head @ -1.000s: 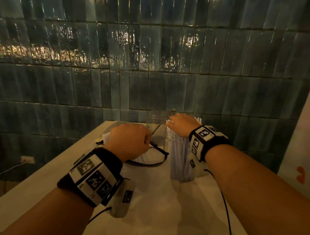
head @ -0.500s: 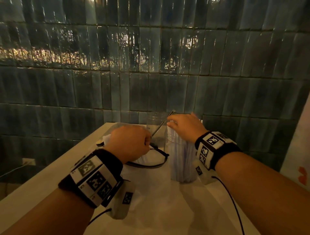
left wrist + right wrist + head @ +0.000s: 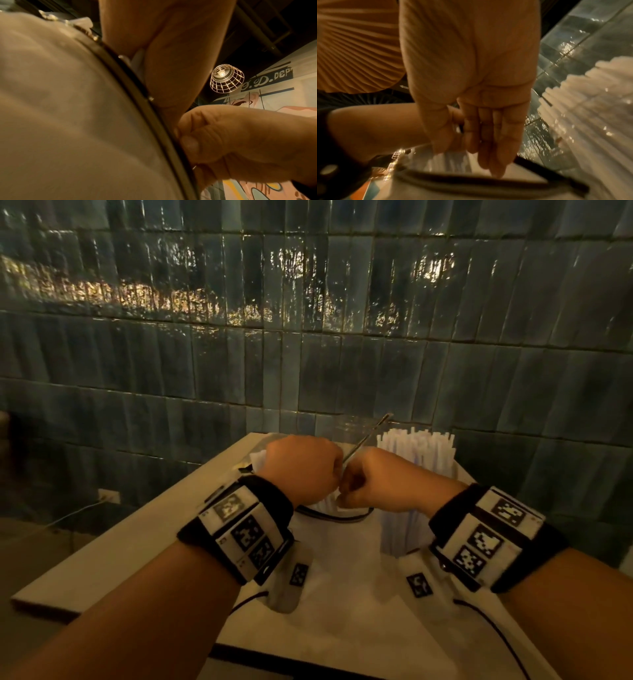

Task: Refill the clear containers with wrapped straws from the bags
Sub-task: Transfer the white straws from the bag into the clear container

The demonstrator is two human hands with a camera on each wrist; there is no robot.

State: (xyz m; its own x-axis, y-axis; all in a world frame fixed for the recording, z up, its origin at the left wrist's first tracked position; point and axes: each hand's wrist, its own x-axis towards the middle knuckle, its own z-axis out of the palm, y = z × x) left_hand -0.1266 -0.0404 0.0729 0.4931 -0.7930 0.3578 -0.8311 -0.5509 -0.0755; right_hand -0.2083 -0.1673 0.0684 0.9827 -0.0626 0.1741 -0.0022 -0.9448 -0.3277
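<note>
Head downward; wrists close, hands [image 3: 342,477] shared

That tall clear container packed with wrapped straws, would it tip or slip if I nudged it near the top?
The clear container looks tall and narrow, so a high push might tip it. The wrapped straws probably add little weight. Its smooth wall may slip.

Container of straws [image 3: 416,463] stands right of the bag [image 3: 334,513], wall [image 3: 308,337] behind

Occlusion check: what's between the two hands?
Head view: a thin slanted stick rises from the gap between left hand and right hand, which both grip the bag.
</note>
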